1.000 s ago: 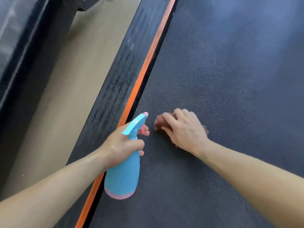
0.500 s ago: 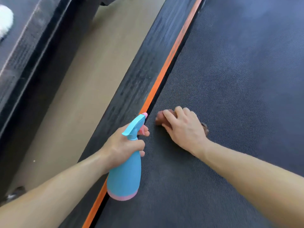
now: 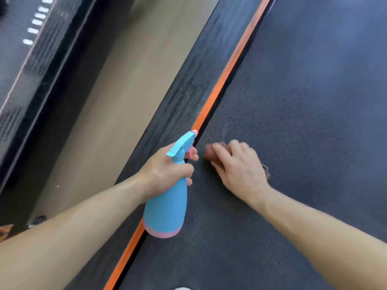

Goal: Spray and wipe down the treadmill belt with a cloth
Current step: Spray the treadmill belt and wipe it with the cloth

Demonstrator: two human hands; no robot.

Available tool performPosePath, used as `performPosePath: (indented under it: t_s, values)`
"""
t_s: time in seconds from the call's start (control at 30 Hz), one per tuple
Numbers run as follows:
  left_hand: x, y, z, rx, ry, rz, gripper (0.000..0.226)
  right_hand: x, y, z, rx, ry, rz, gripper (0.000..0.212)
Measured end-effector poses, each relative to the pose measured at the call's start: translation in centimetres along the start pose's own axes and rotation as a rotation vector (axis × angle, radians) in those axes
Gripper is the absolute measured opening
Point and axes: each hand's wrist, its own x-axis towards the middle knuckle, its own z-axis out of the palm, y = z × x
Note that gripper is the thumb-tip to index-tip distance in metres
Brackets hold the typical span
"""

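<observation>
left grip [image 3: 167, 170]: fingers curled tight | right grip [image 3: 238, 166]: palm down, fingers extended

Blue spray bottle [image 3: 166, 208] with pink base; dark grey dotted treadmill belt [image 3: 303, 122]; orange stripe [image 3: 222, 84]; reddish-brown cloth [image 3: 209, 152]; tan floor [image 3: 117, 97].

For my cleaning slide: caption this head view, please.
Left hand grips a blue spray bottle; right hand presses a cloth on the treadmill belt.
</observation>
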Motion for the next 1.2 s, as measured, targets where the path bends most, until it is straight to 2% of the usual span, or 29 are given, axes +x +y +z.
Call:
performPosePath:
  t_s: [0.1,0.13,0.27,0.5,0.6,0.7,0.77,0.83,0.93,1.2]
  values:
    - [0.3,0.7,0.6,-0.012,-0.009,0.019,0.075,-0.7,2.5,-0.9,-0.053,-0.023,-0.174,0.038]
    - [0.6,0.8,0.9,-0.018,-0.017,0.031,0.076,0.4,4.1,-1.3,-0.084,-0.014,-0.133,0.038]
    - [1.2,0.8,2.2,-0.022,-0.058,0.055,0.073,5.7,11.3,-3.0,-0.114,0.132,0.37,0.043]
    - [0.0,2.6,3.9,-0.027,-0.081,0.064,0.075,5.8,11.7,-3.2,-0.095,0.12,0.424,0.044]
    - [-0.6,4.7,4.7,-0.013,-0.08,0.068,0.067,1.9,10.4,-3.6,-0.089,0.115,0.387,0.043]
    - [-1.6,7.4,5.8,0.057,-0.088,0.066,0.056,-5.5,7.8,-4.0,-0.075,0.116,0.406,0.039]
    - [-2.7,9.3,6.6,0.129,-0.107,0.075,0.056,-10.4,6.5,-4.5,-0.083,0.092,0.419,0.039]
    - [-3.7,10.8,7.7,0.182,-0.121,0.079,0.058,-14.7,5.9,-5.2,-0.09,0.06,0.475,0.042]
    - [-4.3,12.1,10.5,0.207,-0.168,0.107,0.043,-19.4,6.0,-5.9,-0.117,0.084,0.619,0.045]
    - [-3.6,11.1,16.1,0.387,-0.342,0.114,0.057,-20.2,5.7,-5.8,-0.207,0.164,0.719,0.045]
